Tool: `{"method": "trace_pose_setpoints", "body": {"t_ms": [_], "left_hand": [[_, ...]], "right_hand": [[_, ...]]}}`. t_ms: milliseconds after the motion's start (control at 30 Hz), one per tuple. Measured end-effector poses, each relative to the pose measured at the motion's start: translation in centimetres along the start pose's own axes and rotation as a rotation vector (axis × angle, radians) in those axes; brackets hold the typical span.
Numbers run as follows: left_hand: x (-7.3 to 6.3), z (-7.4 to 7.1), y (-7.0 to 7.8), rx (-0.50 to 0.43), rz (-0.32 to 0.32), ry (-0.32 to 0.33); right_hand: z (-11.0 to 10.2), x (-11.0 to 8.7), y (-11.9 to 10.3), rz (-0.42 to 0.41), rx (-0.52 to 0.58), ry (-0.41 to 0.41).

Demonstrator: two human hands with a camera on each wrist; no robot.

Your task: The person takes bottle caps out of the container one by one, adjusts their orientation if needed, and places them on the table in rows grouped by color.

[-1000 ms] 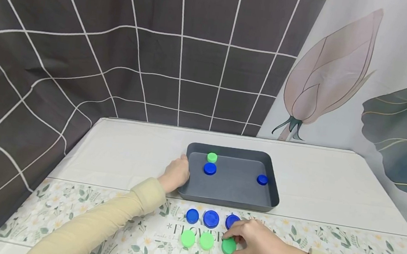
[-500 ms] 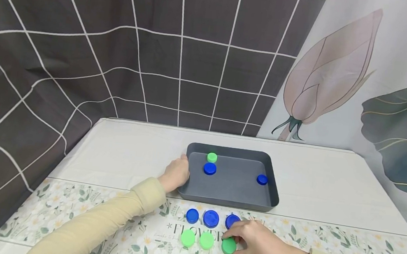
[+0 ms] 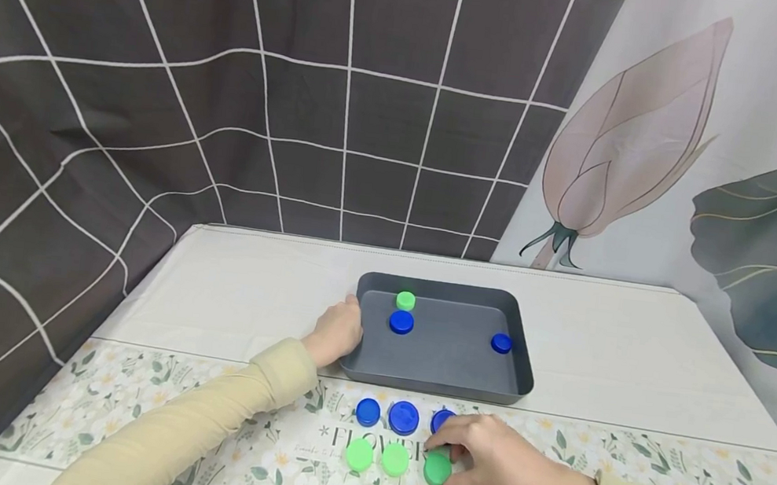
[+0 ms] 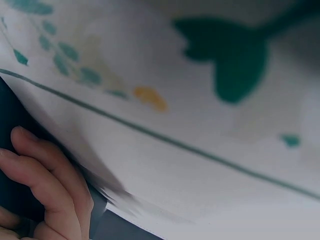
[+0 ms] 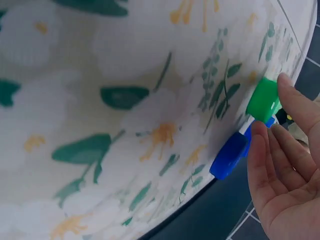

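Hardly anything has been shifted since the earlier frames: only the right grip [image 3: 489, 462] has been raised slightly at the knuckles, while the dark green cap [image 3: 437, 470] is found in the same spot. It is pinched there, between a thumb at its near edge and a finger at its far edge; whether it is lifted off the tabletop [image 3: 262, 292] cannot be told. It is placed at the right end of a near row, beside two light green caps [image 3: 396, 460]; behind, a row is formed by three blue caps [image 3: 403, 418], the rightmost partly covered. The rows seem to be arranged by colour. The grey tray [image 3: 443, 363] is held at its left wall by the curled left grip [image 3: 336, 332], presumably so that it is kept steady. The rim is probably pinched because little else is offered by so low a disc. Its flat face is turned upward; being round, it is given no long axis across that face. The tray is laid with its long axis running left to right.
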State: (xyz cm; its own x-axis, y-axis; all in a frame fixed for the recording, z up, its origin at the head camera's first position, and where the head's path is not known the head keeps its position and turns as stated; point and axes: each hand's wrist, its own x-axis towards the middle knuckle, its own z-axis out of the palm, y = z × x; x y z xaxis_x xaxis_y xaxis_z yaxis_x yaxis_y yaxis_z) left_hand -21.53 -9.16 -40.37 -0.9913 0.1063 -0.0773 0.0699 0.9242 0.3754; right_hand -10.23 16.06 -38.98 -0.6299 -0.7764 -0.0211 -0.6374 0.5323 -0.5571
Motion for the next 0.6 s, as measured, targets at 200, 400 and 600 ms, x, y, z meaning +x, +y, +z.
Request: {"method": "trace_pose_setpoints", "body": {"t_ms": [200,400,600], "left_hand": [[0.1,0.1,0.0,0.005,0.004,0.001],[0.1,0.1,0.0,0.002,0.004,0.003],[0.1,0.0,0.0,-0.003,0.0,-0.003]], "right_hand": [[-0.9,0.1,-0.2,0.034,0.036,0.054],[-2.0,0.3,-0.4,0.055,0.048,0.141],[-2.7,0.5,-0.5,0.083,0.054,0.191]]}}
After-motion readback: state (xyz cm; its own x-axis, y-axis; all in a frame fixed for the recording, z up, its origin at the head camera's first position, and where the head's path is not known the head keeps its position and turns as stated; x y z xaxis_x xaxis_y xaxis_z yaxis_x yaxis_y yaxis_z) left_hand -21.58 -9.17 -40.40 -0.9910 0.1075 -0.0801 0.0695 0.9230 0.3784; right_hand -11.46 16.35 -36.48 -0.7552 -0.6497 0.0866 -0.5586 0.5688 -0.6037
